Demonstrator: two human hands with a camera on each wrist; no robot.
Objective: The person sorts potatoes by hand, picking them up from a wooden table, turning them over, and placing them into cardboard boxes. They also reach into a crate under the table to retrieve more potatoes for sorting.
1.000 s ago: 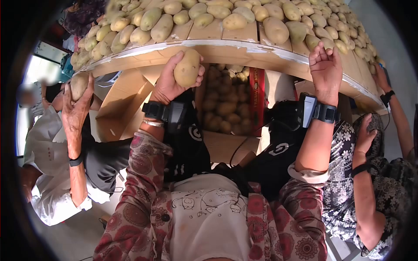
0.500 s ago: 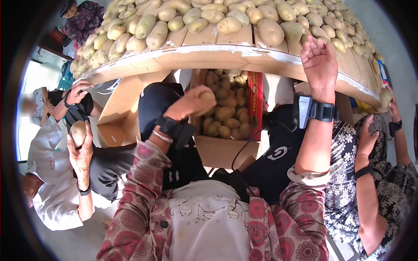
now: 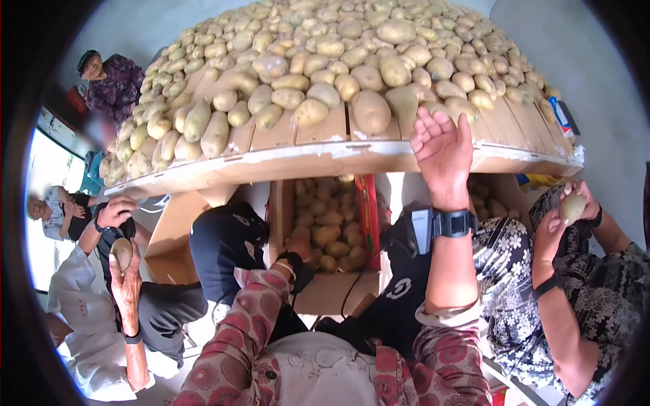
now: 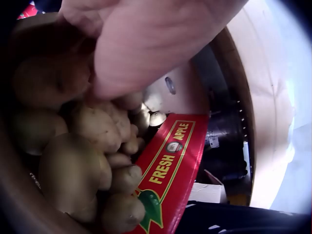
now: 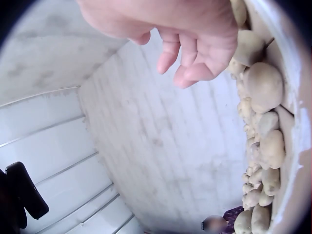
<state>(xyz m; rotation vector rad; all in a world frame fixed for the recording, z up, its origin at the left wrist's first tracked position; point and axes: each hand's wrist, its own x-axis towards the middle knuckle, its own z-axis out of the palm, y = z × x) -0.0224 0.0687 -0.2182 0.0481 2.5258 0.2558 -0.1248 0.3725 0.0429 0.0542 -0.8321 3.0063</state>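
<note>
My left hand (image 3: 300, 247) is down in a cardboard box of potatoes (image 3: 328, 216) between my knees. In the left wrist view the thumb side of that hand (image 4: 146, 46) covers its own fingers. A potato (image 4: 51, 80) lies right at them, but I cannot tell whether they grip it. My right hand (image 3: 443, 152) is raised at the table's front edge, palm showing and nothing in it. Its fingers are loosely bent in the right wrist view, beside the potatoes (image 5: 263, 87) along the edge.
A table (image 3: 325, 154) covered in cardboard carries a wide heap of potatoes (image 3: 352, 61). The box has a red side panel (image 4: 170, 161). An empty-looking carton (image 3: 172, 233) stands left. A person at left holds a potato (image 3: 122, 254); another at right holds a potato (image 3: 572, 208).
My left hand carried a potato from the table edge down into the box. The head view has shifted, showing more of the table. My right hand stays raised and empty.
</note>
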